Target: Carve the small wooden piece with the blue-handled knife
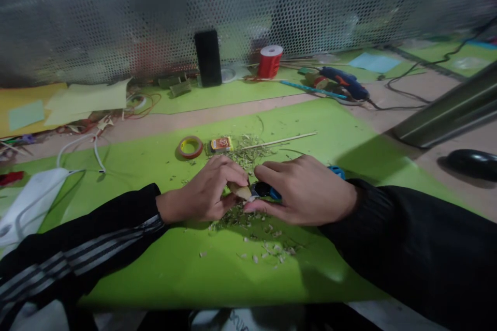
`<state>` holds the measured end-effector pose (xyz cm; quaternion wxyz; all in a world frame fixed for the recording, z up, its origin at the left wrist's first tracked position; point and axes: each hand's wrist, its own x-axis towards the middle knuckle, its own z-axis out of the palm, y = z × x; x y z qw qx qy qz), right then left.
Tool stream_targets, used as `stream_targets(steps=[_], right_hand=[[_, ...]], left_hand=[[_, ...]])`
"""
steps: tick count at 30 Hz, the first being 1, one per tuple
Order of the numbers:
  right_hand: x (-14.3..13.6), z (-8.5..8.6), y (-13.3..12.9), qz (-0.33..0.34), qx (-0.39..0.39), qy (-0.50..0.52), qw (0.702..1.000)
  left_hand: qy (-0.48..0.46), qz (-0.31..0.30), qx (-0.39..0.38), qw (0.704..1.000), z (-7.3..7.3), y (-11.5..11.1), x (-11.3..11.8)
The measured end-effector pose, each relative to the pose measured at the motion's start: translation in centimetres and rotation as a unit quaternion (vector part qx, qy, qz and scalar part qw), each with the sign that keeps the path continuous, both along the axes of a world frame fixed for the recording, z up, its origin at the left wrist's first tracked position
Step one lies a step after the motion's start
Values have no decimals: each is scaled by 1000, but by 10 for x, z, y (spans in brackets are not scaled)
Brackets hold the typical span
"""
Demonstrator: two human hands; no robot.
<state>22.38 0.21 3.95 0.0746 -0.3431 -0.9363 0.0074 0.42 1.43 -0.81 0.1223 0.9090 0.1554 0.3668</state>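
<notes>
In the head view my left hand [212, 190] is closed around a small pale piece of wood [244, 192], its tip pointing right between thumb and fingers. My right hand [305, 189] grips a blue and black utility knife [264, 189], whose front end meets the wood piece. The knife's blue tail [337, 170] shows behind the right wrist; most of the handle is hidden. Wood shavings [252, 151] lie beyond and beneath both hands, and pale chips [277, 253] are scattered nearer to me.
A tape roll [190, 147], a matchbox [221, 144] and a thin stick [287, 139] lie just beyond my hands. Farther back are a phone [208, 58], a red spool [271, 64] and a glue gun [345, 83]. A power strip [34, 207] lies left; a metal post [446, 108] stands right.
</notes>
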Motion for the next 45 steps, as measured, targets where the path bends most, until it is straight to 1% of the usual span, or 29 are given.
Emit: stream_targets(steps=[4,8,14,21,24,27,30,34,37,41,45], right_hand=[[-1,-3,-4,19,44,4,999],[-1,-7,-5,12,66,11,998],[0,0,-2,14,14,-6,1000],[1,4,-1,-6,7,-17,1000],[2,5,0,1,-24,-16,1000],[4,6,2,16,-60,-16,998],[5,6,4,20,-59,-16,998],[4,6,8,-6,-48,-28,998],[3,6,12,-41,-38,-54,997],[0,5,14,-90,-41,-91,991],[-2,2,14,-80,-57,-96,991]], left_hand=[[-9,10,13,1000,0,0,1],[-14,20,13,1000,2,-1,2],[-19,38,20,999,2,-2,2],[-10,49,37,998,0,-3,0],[-4,48,34,998,-1,-3,-1],[-22,55,-5,998,-2,-1,-2],[-35,52,-35,997,-3,1,-2],[-25,25,-17,999,-2,1,-1],[-24,18,-54,998,0,-1,-1],[-4,67,-132,989,4,-6,-2],[22,94,-179,979,8,-9,-3]])
